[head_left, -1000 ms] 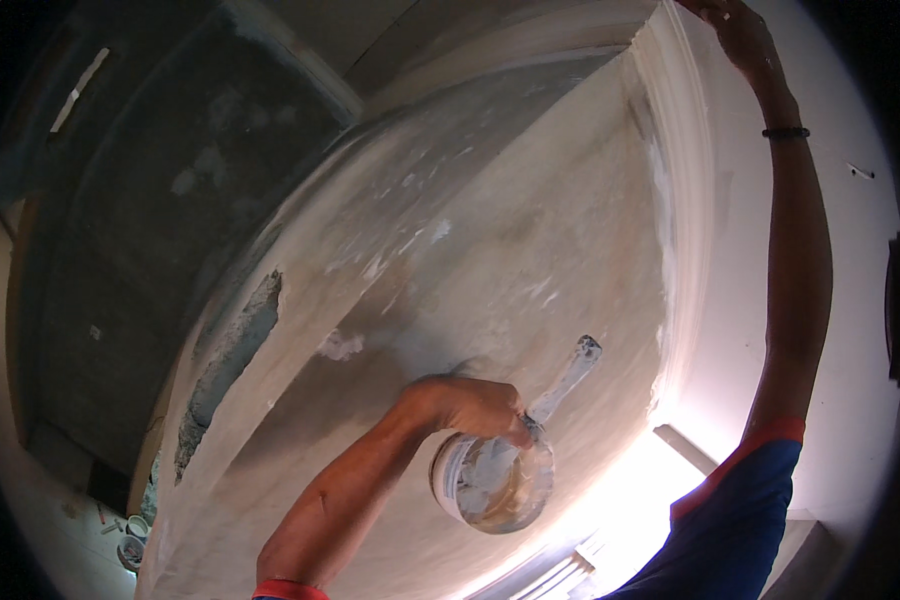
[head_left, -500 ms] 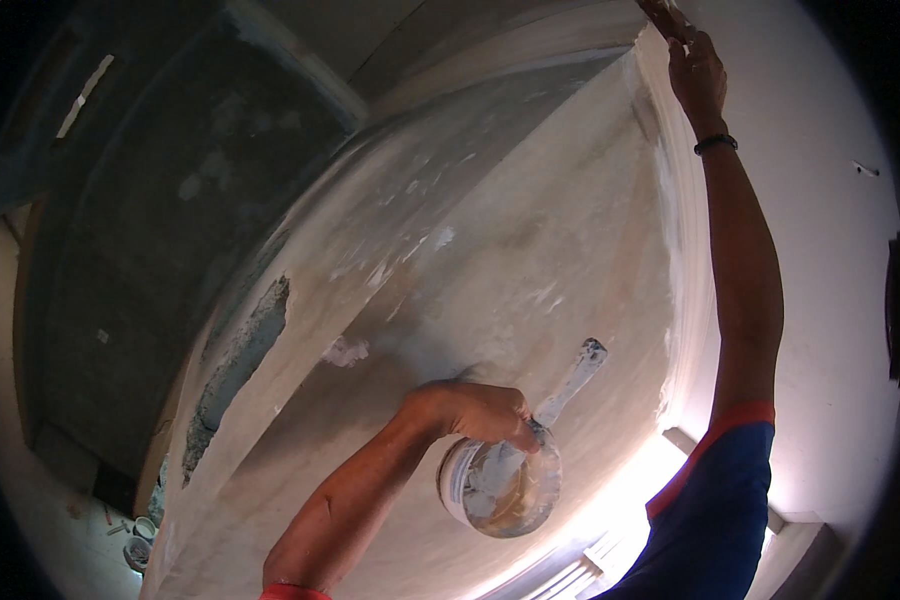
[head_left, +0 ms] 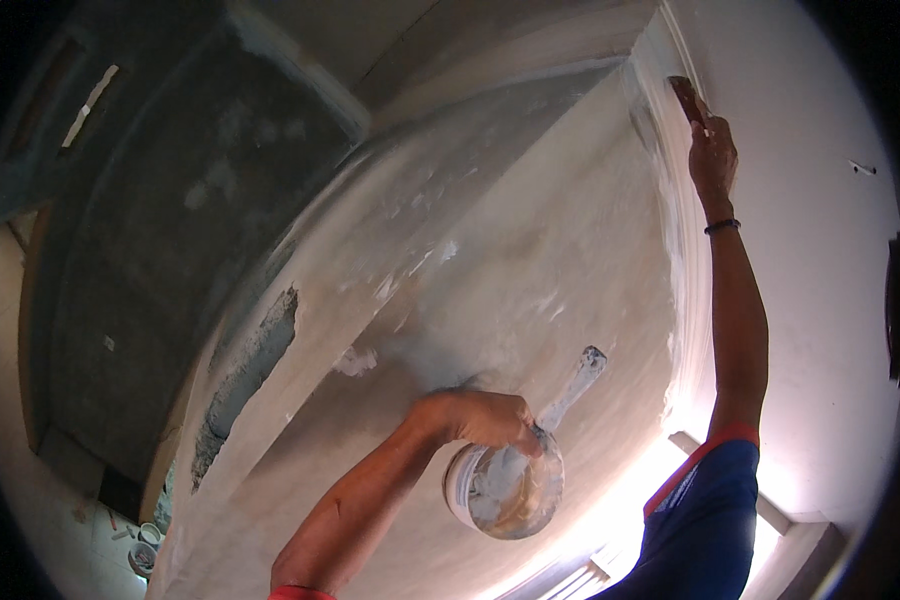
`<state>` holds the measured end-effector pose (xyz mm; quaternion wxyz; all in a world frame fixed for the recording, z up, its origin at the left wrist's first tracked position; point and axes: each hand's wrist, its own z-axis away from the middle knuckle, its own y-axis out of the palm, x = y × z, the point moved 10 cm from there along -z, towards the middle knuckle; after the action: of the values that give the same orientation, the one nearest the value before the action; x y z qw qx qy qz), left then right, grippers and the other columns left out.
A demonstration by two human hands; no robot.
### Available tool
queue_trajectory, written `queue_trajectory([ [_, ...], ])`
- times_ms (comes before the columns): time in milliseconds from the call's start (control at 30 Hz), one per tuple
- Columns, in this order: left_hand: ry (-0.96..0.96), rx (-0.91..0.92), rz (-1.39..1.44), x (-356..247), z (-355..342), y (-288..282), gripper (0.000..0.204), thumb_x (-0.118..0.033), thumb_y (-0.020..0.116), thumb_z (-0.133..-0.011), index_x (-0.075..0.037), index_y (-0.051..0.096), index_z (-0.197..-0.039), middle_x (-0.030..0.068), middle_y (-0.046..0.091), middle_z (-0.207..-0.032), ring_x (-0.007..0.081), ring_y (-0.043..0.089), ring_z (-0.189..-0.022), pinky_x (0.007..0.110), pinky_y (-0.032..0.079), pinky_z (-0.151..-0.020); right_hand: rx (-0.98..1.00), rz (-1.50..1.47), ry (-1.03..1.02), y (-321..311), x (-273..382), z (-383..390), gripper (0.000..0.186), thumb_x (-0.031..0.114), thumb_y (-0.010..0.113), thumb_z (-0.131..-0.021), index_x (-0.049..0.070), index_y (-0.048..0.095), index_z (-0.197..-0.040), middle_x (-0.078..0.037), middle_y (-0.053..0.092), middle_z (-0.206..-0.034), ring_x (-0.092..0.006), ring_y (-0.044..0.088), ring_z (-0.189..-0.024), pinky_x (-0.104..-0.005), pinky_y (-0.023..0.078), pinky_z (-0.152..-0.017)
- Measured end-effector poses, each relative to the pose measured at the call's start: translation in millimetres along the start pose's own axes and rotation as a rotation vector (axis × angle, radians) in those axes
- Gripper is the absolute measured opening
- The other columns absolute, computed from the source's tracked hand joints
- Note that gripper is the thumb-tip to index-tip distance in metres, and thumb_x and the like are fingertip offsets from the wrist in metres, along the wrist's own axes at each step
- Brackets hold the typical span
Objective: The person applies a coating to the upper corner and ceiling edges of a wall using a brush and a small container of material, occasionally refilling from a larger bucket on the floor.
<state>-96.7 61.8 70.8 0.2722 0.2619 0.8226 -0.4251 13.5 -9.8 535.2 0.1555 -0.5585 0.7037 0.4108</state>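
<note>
A long, pale trim (head_left: pixel 676 260) runs down the edge of the wall (head_left: pixel 530 270), with a pale, flat surface (head_left: pixel 810 260) on its other side. The right hand (head_left: pixel 713 160) is up near the top of the trim, with open room to its right. Its grip is closed tight on a flat brown tool (head_left: pixel 682 97); I can't tell if the tool touches the trim. Lower down, the left hand (head_left: pixel 490 418) is in front of the wall, its grip clamped on the rim of a tub (head_left: pixel 460 488).

The tub is round and smeared with pale, wet-looking stuff. A messy scraper (head_left: pixel 575 385) sticks up out of it. The wall is smooth but blotchy, and a long hole (head_left: pixel 250 380) in it has rough, crumbly edges.

Since half a second ago, the right hand has come down in view, while the tub has hardly moved.
</note>
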Motion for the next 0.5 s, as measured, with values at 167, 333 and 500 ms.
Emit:
queue_trajectory([
  [167, -0.017, 0.0, -0.007, -8, 9, -4, 0.053, -0.042, 0.069, -0.081, 0.005, 0.067, -0.105, 0.0156, 0.069, -0.091, 0.0247, 0.063, -0.082, 0.036, 0.047, -0.076, -0.162, -0.187, -0.039, -24, 33, -28, 0.033, 0.029, 0.056, -0.094, 0.015, 0.06, -0.123, -0.011, 0.063, -0.112, -0.0321, 0.063, -0.101, -0.0439, 0.052, -0.083],
  [333, 0.026, -0.003, -0.01, -11, 7, -2, 0.054, -0.042, 0.069, -0.081, 0.006, 0.067, -0.104, 0.0164, 0.068, -0.09, 0.0245, 0.063, -0.081, 0.036, 0.047, -0.074, -0.244, -0.053, -0.126, 1, 53, -73, 0.033, 0.031, 0.057, -0.093, 0.014, 0.062, -0.121, -0.012, 0.064, -0.113, -0.0324, 0.063, -0.101, -0.0438, 0.051, -0.085],
  [500, 0.001, 0.01, -0.027, -8, 5, -1, 0.054, -0.043, 0.069, -0.081, 0.006, 0.067, -0.104, 0.0162, 0.069, -0.09, 0.0244, 0.064, -0.083, 0.037, 0.047, -0.075, -0.148, 0.027, 0.021, 28, 42, -70, 0.035, 0.03, 0.055, -0.093, 0.013, 0.06, -0.123, -0.013, 0.063, -0.114, -0.0322, 0.063, -0.101, -0.0439, 0.051, -0.086],
])
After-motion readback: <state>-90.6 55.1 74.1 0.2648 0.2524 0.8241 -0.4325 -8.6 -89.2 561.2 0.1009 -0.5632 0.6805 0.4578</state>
